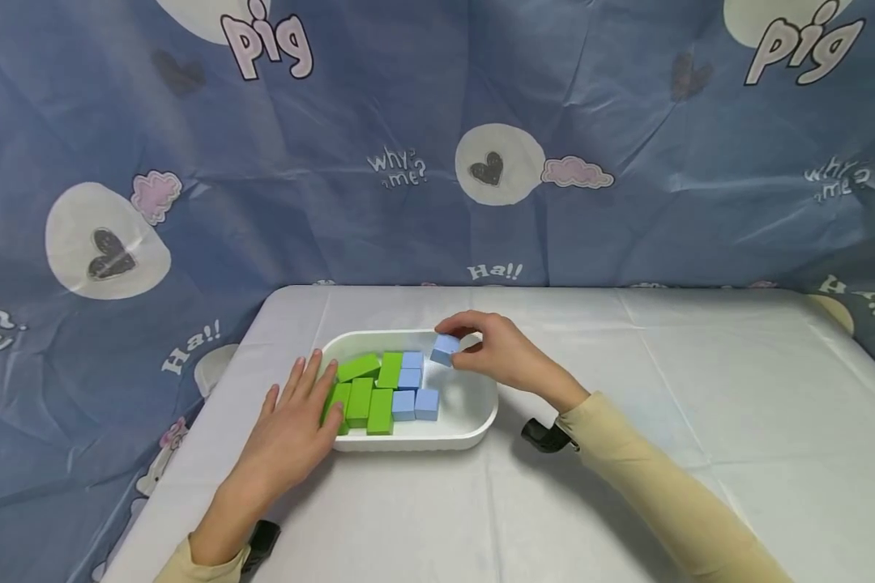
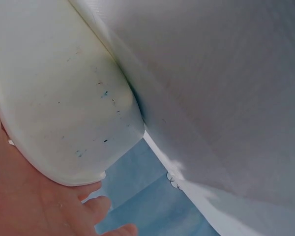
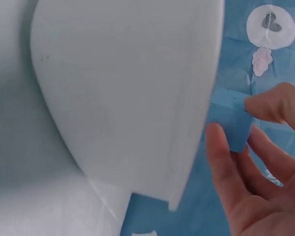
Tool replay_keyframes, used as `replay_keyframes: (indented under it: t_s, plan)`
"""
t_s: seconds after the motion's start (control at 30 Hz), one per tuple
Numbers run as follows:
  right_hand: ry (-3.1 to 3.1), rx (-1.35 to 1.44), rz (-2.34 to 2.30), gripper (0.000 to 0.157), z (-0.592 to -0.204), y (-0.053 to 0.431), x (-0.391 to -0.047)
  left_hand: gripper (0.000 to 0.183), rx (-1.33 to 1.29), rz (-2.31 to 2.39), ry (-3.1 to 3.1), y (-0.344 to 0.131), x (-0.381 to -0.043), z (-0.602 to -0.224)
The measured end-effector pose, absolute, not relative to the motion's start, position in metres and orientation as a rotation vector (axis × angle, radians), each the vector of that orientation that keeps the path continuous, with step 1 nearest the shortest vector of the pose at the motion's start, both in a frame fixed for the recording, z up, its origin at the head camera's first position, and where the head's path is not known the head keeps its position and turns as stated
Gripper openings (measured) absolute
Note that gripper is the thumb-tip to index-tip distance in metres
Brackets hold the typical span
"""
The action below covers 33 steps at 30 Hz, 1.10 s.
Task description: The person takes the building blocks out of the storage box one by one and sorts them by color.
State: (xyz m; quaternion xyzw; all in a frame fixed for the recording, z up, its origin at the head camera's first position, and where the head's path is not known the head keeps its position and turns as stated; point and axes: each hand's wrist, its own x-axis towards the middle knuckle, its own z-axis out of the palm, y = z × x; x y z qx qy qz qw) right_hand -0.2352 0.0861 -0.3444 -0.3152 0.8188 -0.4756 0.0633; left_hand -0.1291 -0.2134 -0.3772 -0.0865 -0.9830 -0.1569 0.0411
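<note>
Between thumb and fingers, my right hand (image 1: 499, 352) pinches a light blue block (image 1: 445, 349) over the right part of a white tray (image 1: 474, 425). The same blue block (image 3: 231, 118) shows beyond the tray's wall in the right wrist view. Several green blocks (image 1: 381, 411) lie flat in the tray's left half, one of them slanted at the back. Beside them sit several blue blocks (image 1: 427, 405) in pairs. My left hand (image 1: 295, 425) rests at the tray's left end with its fingers extended, partly covering the rim and the leftmost green block.
The tray stands on a table covered in white cloth (image 1: 591, 518). Behind it hangs a blue printed curtain (image 1: 423, 235) reaching down to the table's back edge. Each wrist carries a black device, such as the right wrist camera (image 1: 544, 436).
</note>
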Motion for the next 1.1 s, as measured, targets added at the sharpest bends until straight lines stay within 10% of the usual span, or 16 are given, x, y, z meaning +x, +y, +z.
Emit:
replay_keyframes:
  t_s: [1.1]
  plan:
    - [2.674, -0.697, -1.423, 0.038, -0.339, 0.172, -0.238, 0.06, -0.255, -0.497, -3.005, -0.213, -0.131, -0.378]
